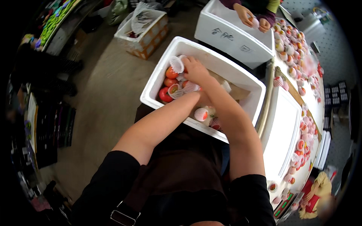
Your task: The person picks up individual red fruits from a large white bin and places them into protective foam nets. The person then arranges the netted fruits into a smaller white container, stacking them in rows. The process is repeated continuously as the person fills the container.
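A white foam box (156, 81) stands in front of me, with red tomatoes (171, 72) grouped at its left end, some bare and some in white foam net sleeves. My right hand (195, 71) reaches to that end, its fingers curled down around a tomato that they partly hide. Beside the fingertips stands a loose white foam net (176, 64). My left hand (204, 99) is in the box beneath my crossing right forearm, which hides its fingers. Just below it lies a netted tomato (201, 114), with another netted tomato (215, 123) by the near wall.
Beyond my box, a co-worker's hands (247, 17) hold a netted fruit over a second white foam box (233, 39). Many netted fruits (290, 43) cover the table at right, around a white foam lid (281, 130). A taped box with a plastic bag (145, 35) sits on the floor.
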A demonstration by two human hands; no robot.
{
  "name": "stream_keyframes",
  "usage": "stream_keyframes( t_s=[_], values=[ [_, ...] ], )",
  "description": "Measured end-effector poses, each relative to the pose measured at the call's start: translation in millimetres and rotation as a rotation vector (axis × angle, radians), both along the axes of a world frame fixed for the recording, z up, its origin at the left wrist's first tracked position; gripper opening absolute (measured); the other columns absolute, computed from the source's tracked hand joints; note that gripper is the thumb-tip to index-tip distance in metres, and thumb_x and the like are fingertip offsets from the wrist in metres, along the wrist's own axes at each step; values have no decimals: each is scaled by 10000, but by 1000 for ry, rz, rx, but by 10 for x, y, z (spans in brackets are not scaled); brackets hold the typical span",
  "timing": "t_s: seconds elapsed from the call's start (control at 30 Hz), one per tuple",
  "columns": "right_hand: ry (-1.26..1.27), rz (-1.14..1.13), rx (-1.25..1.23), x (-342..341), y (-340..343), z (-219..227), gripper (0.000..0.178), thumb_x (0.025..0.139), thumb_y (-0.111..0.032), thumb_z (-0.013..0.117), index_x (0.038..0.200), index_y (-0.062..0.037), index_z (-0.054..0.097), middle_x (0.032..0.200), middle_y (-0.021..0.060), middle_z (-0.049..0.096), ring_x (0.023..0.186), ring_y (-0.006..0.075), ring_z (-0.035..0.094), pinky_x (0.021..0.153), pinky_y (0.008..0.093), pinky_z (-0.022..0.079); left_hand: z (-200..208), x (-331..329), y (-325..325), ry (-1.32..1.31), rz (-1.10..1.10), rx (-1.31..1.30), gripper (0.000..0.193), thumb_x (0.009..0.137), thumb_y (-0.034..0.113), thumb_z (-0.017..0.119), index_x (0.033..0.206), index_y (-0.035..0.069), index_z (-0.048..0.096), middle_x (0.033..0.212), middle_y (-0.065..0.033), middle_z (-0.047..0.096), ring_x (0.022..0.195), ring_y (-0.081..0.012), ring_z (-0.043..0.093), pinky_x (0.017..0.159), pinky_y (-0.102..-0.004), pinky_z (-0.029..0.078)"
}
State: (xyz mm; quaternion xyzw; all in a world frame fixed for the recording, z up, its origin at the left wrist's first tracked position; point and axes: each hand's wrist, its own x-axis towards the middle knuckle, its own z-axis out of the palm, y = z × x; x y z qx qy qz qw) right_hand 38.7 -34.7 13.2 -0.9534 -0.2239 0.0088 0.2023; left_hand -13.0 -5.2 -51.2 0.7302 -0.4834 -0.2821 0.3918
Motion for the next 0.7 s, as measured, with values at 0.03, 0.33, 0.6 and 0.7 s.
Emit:
stream_keyframes(
  t_s=[0.03,0.33,0.6,0.7],
  values=[
    [69,-44,-35,-5,2,23,549,708,-134,692,1209,-45,487,1292,199,473,1203,371,466,1001,423,403,-121,17,14,-221,17,-172,286,892,299,583,996,36,624,877,-80,654,830,-172,608,748,-310,484],
    [442,-531,1140,-457,-763,363,437,907,-413,562,1109,-29,505,988,119,609,789,214,609,646,304,495,455,26,-45,388,401,255,341,876,332,555,931,-2,599,732,-101,655,638,-229,637,632,-356,503],
    [453,-647,1449,-1113,-1222,298,354,959,-426,451,1038,-112,594,944,18,608,862,112,554,721,267,449,576,70,-62,975,733,-511,300,916,370,579,1053,104,590,851,-1,593,729,-109,551,626,-265,448],
    [474,-588,1283,-1002,-1232,-19,349,928,-389,528,1104,-91,567,969,30,597,846,121,555,684,260,457,651,-17,-16,827,678,-317,325,890,327,629,1149,162,523,956,9,571,832,-92,523,681,-274,425]
  ],
)
